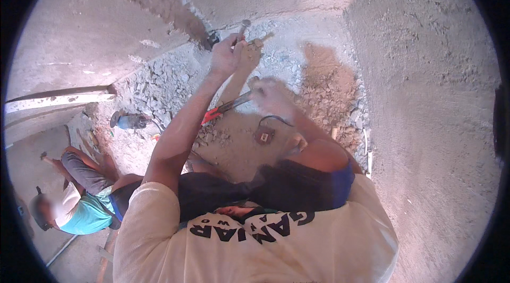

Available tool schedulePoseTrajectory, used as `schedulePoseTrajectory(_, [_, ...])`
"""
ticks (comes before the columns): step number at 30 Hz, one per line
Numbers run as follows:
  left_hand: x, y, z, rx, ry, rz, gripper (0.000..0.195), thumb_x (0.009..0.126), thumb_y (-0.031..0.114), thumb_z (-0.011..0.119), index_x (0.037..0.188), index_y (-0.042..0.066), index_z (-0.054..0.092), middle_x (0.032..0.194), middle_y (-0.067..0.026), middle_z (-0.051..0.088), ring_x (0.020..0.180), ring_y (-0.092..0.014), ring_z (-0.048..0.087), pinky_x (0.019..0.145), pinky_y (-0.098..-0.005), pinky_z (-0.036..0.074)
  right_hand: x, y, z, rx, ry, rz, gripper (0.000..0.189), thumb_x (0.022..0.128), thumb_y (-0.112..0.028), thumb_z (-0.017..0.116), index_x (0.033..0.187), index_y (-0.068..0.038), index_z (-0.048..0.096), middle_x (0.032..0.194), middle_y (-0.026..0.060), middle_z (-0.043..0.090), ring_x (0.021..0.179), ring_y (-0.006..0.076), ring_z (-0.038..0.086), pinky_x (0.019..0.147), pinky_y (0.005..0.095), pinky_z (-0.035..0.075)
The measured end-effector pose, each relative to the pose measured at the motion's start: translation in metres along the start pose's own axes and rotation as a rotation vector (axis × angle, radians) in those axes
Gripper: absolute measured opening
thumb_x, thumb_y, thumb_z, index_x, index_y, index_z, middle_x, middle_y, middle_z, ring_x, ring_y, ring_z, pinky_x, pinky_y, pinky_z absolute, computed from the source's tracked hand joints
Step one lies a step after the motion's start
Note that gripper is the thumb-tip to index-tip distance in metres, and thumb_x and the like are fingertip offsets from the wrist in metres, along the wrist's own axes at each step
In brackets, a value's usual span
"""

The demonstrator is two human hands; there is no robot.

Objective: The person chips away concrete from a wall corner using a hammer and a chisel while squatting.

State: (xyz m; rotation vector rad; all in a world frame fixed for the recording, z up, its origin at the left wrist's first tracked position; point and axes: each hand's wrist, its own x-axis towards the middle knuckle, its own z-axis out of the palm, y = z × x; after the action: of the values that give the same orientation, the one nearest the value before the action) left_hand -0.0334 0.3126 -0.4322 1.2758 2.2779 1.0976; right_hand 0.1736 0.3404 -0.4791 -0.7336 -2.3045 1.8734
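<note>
My left hand (229, 54) grips a metal cold chisel (244, 27) near the foot of the wall, its round head sticking out above my fingers. A dark opening or fitting (213, 39) lies just left of that hand, at the bottom of a rough groove (171, 8) in the wall. My right hand (273, 93) is motion-blurred and closed around a hand tool (239, 101) with a grey metal bar and a red-and-black part. My left forearm covers the tool's far end, so its kind is unclear. My dusty foot (253, 50) rests beside my left hand.
Broken rubble (155, 83) and brown soil (328, 79) cover the floor. A socket box (264, 136) with a black cord lies before me. At left are a blue angle grinder (129, 120) and a seated co-worker (85, 211). A plastered wall (426, 83) rises at right.
</note>
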Motion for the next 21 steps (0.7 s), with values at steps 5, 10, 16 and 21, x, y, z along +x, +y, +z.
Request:
schedulePoseTrajectory(5, [0.009,0.017,-0.009,-0.076,-0.018,-0.082,0.021,0.091,0.023,0.062,0.102,0.005,0.067,0.076,-0.0005,0.063,0.070,-0.009,0.056,0.067,-0.0273,0.047,0.016,0.025,0.087,0.039,-0.248,0.309,0.050,0.092,-0.035,0.057,0.126,0.002,0.050,0.104,0.0241,0.062,0.093,0.0330,0.063,0.080,0.0432,0.049])
schedulePoseTrajectory(10, [0.005,0.053,-0.015,-0.139,-0.034,-0.080,0.022,0.090,0.020,0.061,0.101,0.001,0.066,0.072,-0.0058,0.063,0.064,-0.010,0.058,0.064,-0.0284,0.048,0.023,0.023,0.101,-0.106,-0.011,0.201,0.049,0.091,-0.036,0.057,0.122,0.002,0.053,0.107,0.0275,0.062,0.101,0.0418,0.060,0.089,0.0473,0.046])
schedulePoseTrajectory(16, [0.012,0.087,-0.012,-0.066,-0.005,0.068,0.024,0.088,0.019,0.062,0.102,0.000,0.066,0.084,-0.0148,0.068,0.078,-0.023,0.068,0.072,-0.0336,0.052,-0.015,0.033,0.102,0.258,0.269,0.123,0.020,0.091,-0.024,0.059,0.102,-0.007,0.059,0.087,0.0174,0.064,0.083,0.0294,0.065,0.075,0.0420,0.050])
schedulePoseTrajectory(21, [0.039,0.094,0.010,-0.112,-0.050,0.071,0.026,0.088,0.021,0.063,0.105,0.002,0.067,0.089,-0.0139,0.070,0.084,-0.021,0.068,0.075,-0.0330,0.051,-0.051,0.030,0.048,0.474,0.225,0.072,0.024,0.088,0.000,0.059,0.109,-0.009,0.054,0.084,0.0064,0.059,0.066,0.0113,0.060,0.058,0.0318,0.051])
